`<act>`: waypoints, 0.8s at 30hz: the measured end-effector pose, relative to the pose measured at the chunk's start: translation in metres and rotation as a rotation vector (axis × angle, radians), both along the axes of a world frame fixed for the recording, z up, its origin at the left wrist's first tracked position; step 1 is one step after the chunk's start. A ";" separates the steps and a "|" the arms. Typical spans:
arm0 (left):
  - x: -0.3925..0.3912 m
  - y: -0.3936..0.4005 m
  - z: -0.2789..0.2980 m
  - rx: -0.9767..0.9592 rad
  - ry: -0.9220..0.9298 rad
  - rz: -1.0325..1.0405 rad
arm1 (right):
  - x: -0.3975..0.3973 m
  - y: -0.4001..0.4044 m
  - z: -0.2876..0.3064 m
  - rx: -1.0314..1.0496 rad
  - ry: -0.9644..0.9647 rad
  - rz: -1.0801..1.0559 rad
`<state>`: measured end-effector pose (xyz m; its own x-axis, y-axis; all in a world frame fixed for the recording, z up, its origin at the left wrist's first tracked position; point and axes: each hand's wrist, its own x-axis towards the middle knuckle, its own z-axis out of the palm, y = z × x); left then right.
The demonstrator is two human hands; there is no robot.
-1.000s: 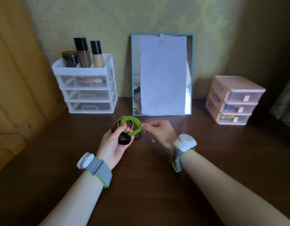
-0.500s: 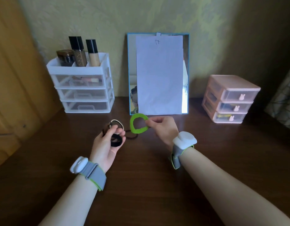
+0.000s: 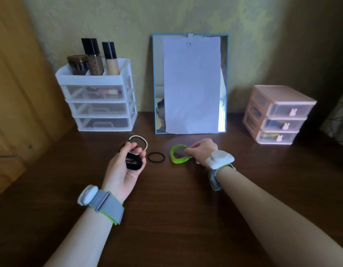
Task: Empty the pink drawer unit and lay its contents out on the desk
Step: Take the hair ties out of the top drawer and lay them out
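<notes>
My left hand holds a bunch of hair ties in its grip; my right hand pinches the green hair tie low over the desk. A thin black tie lies between. The pink drawer unit stands far right, drawers closed.

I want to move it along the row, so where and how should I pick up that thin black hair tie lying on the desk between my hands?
Pinch the thin black hair tie at its right arc, coming straight down with thumb and forefinger. It lies flat on the desk as an open ring, so only the cord offers a hold. The left hand sits close beside its left arc, gripping other ties.
</notes>
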<state>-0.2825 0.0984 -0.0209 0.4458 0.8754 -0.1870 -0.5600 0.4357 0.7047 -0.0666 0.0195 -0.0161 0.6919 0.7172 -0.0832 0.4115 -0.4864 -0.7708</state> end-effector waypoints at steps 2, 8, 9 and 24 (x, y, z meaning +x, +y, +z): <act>0.001 -0.003 -0.001 -0.001 0.005 -0.047 | -0.002 0.003 0.000 -0.023 -0.026 -0.004; 0.007 -0.012 -0.002 0.012 0.030 -0.200 | -0.007 -0.002 0.000 0.076 -0.059 -0.078; 0.009 -0.014 -0.003 0.010 0.031 -0.225 | -0.009 -0.002 0.001 0.142 -0.053 -0.066; 0.027 -0.028 0.008 0.112 0.118 -0.300 | -0.023 -0.019 0.014 0.381 0.171 0.094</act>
